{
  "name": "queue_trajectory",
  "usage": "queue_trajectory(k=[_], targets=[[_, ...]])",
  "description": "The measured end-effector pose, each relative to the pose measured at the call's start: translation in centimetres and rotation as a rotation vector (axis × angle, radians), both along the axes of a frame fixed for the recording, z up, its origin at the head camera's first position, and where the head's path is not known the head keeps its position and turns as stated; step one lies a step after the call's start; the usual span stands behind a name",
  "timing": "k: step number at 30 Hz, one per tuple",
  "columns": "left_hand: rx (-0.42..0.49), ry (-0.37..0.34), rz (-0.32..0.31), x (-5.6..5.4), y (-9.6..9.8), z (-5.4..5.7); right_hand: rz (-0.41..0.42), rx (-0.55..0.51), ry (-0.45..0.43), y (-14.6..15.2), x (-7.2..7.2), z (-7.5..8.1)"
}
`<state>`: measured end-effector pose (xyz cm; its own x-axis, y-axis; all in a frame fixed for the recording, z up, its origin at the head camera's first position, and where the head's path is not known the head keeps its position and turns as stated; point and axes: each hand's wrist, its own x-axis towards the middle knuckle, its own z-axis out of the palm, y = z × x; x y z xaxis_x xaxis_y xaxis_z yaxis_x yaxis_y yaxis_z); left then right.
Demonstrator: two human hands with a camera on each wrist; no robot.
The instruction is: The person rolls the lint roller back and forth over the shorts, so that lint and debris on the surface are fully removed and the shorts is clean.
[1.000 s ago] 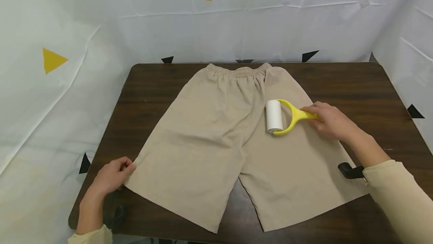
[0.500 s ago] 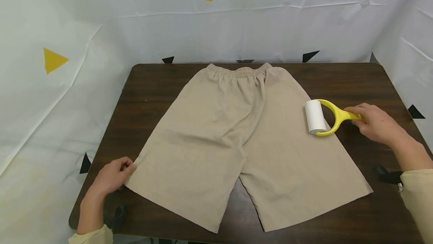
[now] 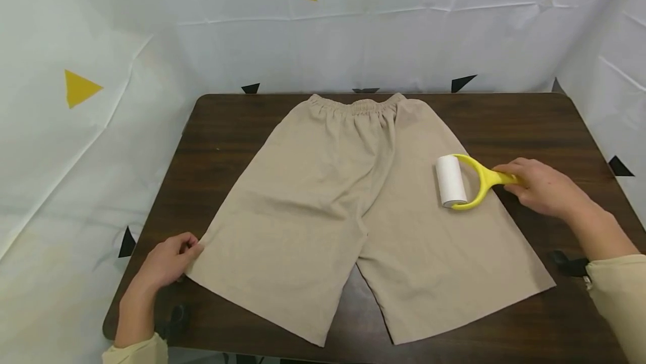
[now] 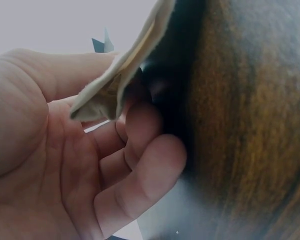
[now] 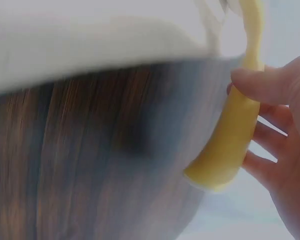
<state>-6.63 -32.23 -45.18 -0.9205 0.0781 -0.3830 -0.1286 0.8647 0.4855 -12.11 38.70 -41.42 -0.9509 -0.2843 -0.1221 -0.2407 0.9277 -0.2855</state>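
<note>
Beige shorts (image 3: 292,229) with a gathered elastic waistband lie spread out, waist toward the back and both legs toward the front. My left hand (image 3: 169,263) pinches the outer hem corner of the left-side leg; the left wrist view shows the cloth's edge (image 4: 125,75) between thumb and curled fingers. In my right hand (image 3: 545,187) is a lint roller, gripped by its yellow handle (image 5: 230,130). Its white roll (image 3: 451,180) sits over the upper part of the right-side leg, near the outer seam.
The dark wood table (image 3: 530,128) carries the shorts, with bare wood on both sides of them. White sheeting (image 3: 368,50) with yellow and black triangles surrounds the back and sides. A black device (image 3: 570,265) shows at the right sleeve.
The lint roller travelled right to the outer seam, then came partway back left and slightly toward the front. My left hand keeps its place at the hem corner.
</note>
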Motion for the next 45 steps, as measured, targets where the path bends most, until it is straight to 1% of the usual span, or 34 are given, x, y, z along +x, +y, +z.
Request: queue_trajectory(k=[2, 6, 11, 14, 16, 18, 21, 27, 33, 39, 45], targets=[[0.001, 0.005, -0.002, 0.1, 0.0, 0.0, 0.034, 0.016, -0.002, -1.4, 0.0, 0.2], [0.000, 0.006, -0.004, 0.1, -0.1, 0.0, 0.112, 0.061, 0.050, -4.2, 0.0, 0.5], [-0.002, 0.005, -0.002, 0.0, -0.1, -0.1, 0.228, 0.086, 0.171, -7.9, 0.0, 0.7], [0.001, 0.009, -0.004, 0.0, -0.1, -0.2, 0.299, 0.074, 0.249, -9.9, -0.1, 0.5], [0.005, 0.007, -0.006, 0.0, -0.1, -0.2, 0.328, 0.062, 0.275, -11.2, -0.2, 0.3], [0.008, 0.006, -0.006, 0.0, 0.0, -0.3, 0.343, 0.051, 0.292, -12.3, -0.3, 0.3], [0.010, 0.006, -0.007, 0.0, 0.0, -0.2, 0.343, 0.046, 0.295, -13.9, -0.5, 0.4], [0.003, -0.002, -0.005, 0.0, 0.0, 0.1, 0.370, 0.078, 0.293, -16.7, -1.3, 0.5], [0.005, 0.000, 0.002, 0.0, 0.0, 0.0, 0.419, 0.096, 0.331, -19.6, -2.3, 0.2], [0.008, 0.000, -0.003, 0.1, 0.0, 0.0, 0.434, 0.105, 0.352, -22.5, -3.2, -0.3], [0.009, 0.003, 0.003, 0.1, 0.0, 0.0, 0.476, 0.102, 0.424, -25.8, -4.0, -0.6]])
